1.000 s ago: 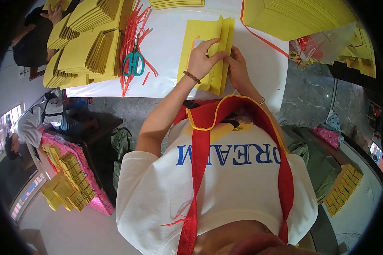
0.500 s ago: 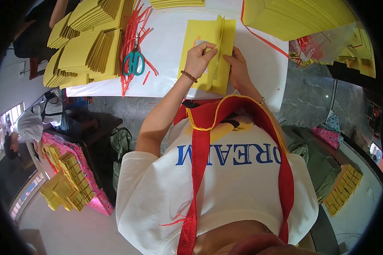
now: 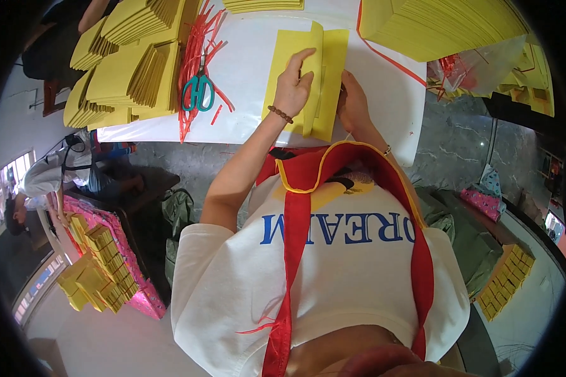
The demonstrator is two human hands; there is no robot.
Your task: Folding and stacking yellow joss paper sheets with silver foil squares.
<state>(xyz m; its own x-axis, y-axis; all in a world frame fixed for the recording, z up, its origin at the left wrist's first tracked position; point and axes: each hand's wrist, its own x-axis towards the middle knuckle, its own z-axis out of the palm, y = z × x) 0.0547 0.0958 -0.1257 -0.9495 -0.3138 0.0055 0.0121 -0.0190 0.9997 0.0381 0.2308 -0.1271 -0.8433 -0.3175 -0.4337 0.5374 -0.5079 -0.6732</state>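
Note:
On the white table top in front of me lies a yellow folded paper piece (image 3: 336, 60), with a raised yellow flap (image 3: 316, 47) running along its middle. My left hand (image 3: 290, 88), a beaded bracelet at its wrist, rests over the left half against this flap. Its index finger is stretched out and its thumb stands apart, so it looks open. At the right edge of the paper is my right hand (image 3: 353, 107), fingers curled. Its fingertips are partly hidden, and whether they grip the edge cannot be made out.
Teal-handled scissors (image 3: 198, 93) lie on red plastic strips (image 3: 192, 60) to the left. Beyond them stand yellow paper stacks (image 3: 122, 75). Another large yellow stack (image 3: 440, 28) is at the far right. A person (image 3: 44, 176) works beside a pink-covered table (image 3: 148, 292) at left.
My left hand has loosened from a pinch at the flap, its index finger now extended. The flap leans further left and looks flatter. My right fingers have drawn back to the paper's right edge.

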